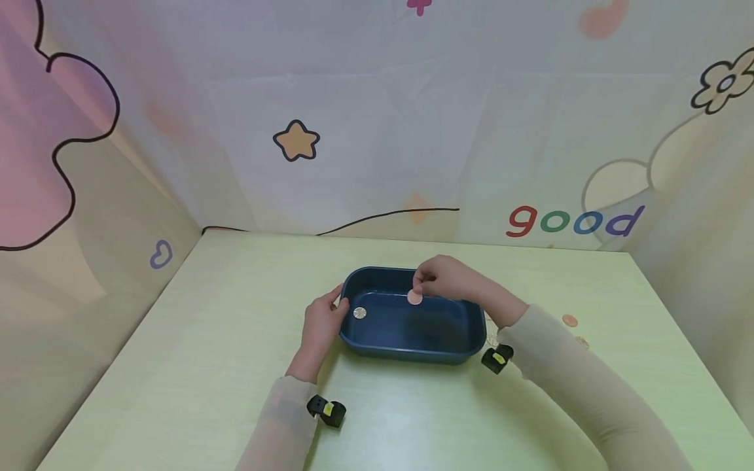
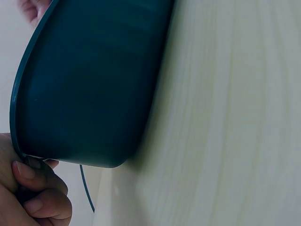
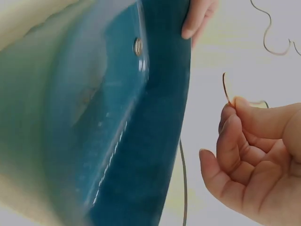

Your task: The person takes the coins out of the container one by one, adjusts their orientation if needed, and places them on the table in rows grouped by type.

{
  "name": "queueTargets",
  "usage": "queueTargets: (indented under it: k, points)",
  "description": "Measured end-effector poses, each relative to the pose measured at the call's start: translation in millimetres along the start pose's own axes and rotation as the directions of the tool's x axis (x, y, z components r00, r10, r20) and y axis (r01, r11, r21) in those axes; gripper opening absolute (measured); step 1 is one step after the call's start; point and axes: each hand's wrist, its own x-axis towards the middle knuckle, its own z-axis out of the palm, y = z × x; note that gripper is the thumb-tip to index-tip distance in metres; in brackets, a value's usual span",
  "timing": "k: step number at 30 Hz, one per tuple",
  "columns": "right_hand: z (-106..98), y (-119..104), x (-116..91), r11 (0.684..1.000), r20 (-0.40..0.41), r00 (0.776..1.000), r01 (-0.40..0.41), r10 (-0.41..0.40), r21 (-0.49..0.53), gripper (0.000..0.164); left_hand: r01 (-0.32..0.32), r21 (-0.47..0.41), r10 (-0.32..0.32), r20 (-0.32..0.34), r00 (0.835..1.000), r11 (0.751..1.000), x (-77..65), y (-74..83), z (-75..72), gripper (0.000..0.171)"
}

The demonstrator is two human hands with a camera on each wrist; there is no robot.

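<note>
A dark blue rectangular tray [image 1: 406,354] sits on the table, with a silvery coin [image 1: 359,313] lying inside near its left end. My left hand [image 1: 321,327] grips the tray's left end, thumb at the rim and fingers curled below it in the left wrist view. Over the tray's far side, my right hand [image 1: 446,277] pinches a copper-coloured coin [image 1: 415,297] between thumb and fingertips. Seen from the right wrist, that thin coin [image 3: 226,88] shows edge-on above the thumb tip.
To the right of the tray, beyond the right forearm, lie a copper-coloured coin [image 1: 569,320] and a pale gold coin [image 1: 582,342]. Another pale coin [image 1: 492,340] is partly hidden by the right sleeve. A printed cloth backdrop [image 1: 377,144] rises behind the table.
</note>
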Motion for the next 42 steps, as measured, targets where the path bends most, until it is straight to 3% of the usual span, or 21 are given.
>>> queueTargets:
  k: [19,28,35,42]
  points:
    - [-26.1,69.4,-89.1,0.987,-0.201,0.966,-0.157,0.162,0.043,0.013,-0.013,-0.001,0.013,-0.005,1.000,1.000,0.3,1.5,-0.5,0.043]
    - [-37.1,100.4,-116.5,0.972,-0.245,0.941,-0.236,0.235,0.025,0.013,-0.018,0.008,0.018,-0.004,1.000,1.000,1.2,3.2,-0.7,0.043]
    - [-38.5,129.6,-133.2,0.939,-0.264,0.907,-0.343,0.328,-0.011,0.011,-0.020,0.010,0.020,-0.005,1.000,1.000,1.2,2.2,-1.2,0.043]
    - [-38.5,154.7,-148.2,0.923,-0.284,0.890,-0.383,0.357,-0.040,0.014,-0.021,0.012,0.021,-0.002,1.000,1.000,0.3,1.7,-2.1,0.043]
